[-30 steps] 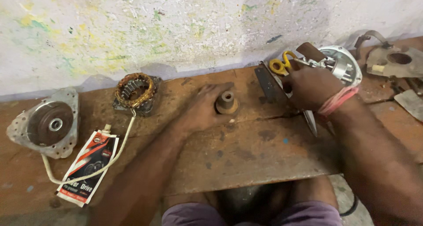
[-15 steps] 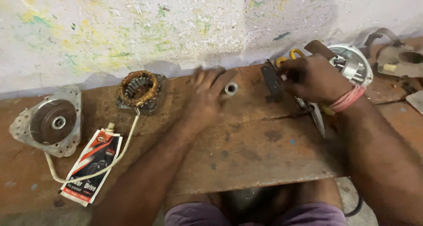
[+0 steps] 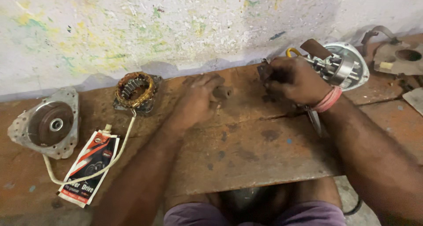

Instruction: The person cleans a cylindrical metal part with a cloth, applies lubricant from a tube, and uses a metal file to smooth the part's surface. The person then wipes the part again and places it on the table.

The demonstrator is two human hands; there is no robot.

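Note:
My left hand (image 3: 198,98) rests on a rusty metal plate (image 3: 246,151) with its fingers curled around a small brown metal bush (image 3: 222,92) lying on its side. My right hand (image 3: 293,79), with a pink band at the wrist, grips a dark flat metal piece (image 3: 263,70) near the plate's far edge. Just behind that hand lies a motor rotor (image 3: 337,67) in a round white end cover. A yellow-handled tool (image 3: 293,52) peeks out behind the fingers.
A copper-wound stator (image 3: 134,90) with a white cable (image 3: 88,173) sits at the back left. A grey end cover with bearing (image 3: 46,122) lies far left, a red-and-white sachet (image 3: 88,164) in front of it. Another metal housing (image 3: 398,56) lies far right, below a paint-spattered wall.
The bush stood upright under my left hand a second ago; now it lies tipped on its side, nearer the wall. My right hand has lifted the dark metal piece and drawn leftward.

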